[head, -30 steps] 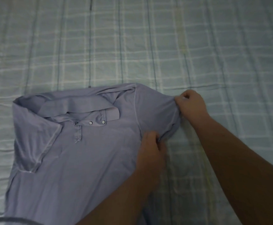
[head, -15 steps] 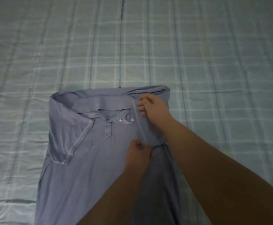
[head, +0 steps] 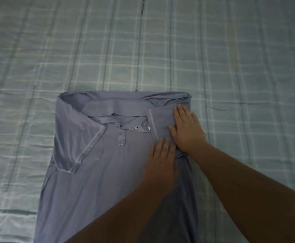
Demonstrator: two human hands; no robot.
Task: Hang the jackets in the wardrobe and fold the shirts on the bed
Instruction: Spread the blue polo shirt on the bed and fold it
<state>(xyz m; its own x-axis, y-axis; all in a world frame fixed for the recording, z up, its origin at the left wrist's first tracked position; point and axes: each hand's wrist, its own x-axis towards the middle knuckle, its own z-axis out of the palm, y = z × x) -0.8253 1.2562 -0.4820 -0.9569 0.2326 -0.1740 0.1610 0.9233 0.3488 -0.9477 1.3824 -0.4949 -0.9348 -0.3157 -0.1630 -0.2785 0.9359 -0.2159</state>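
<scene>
A lavender-blue polo shirt lies front up on the bed, collar toward the far side, with both short sleeves folded inward over the chest. My right hand lies flat with straight fingers on the folded right sleeve. My left hand presses flat on the shirt just below that sleeve, fingers straight, touching the right hand's edge. The shirt's lower part runs out of the frame at the bottom, partly hidden under my forearms.
The bed is covered by a pale green checked sheet with a few creases, spreading on all sides of the shirt. No jackets or wardrobe are in view.
The right sleeve was pulled out to the side, then folded inward over the chest. Both hands let go of the cloth and now lie flat on the fold.
</scene>
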